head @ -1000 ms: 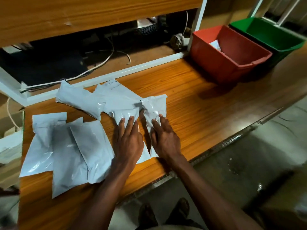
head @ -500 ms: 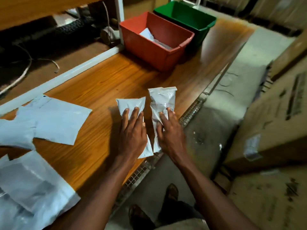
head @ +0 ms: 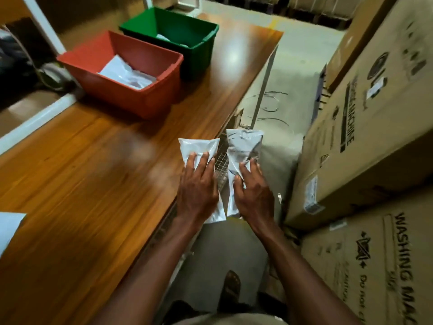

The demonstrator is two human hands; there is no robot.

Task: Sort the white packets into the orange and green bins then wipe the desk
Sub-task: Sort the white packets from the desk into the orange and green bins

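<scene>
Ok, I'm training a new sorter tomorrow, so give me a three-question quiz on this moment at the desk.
1. True or false: each hand holds one white packet.
2. Which bin stands nearer the person? A) green B) orange
3. Fill in: both bins already contain white ____.

Key:
1. True: the left hand holds the left packet, and the right hand holds the right packet.
2. B: the orange bin, in front of the green bin.
3. packets

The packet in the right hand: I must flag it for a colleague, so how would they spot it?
Start at the wooden desk and go to its near edge. Two white plastic packets are held there; this packet is in the right hand, out past the desk edge. It is narrower and more crinkled than the left hand's packet.
</scene>
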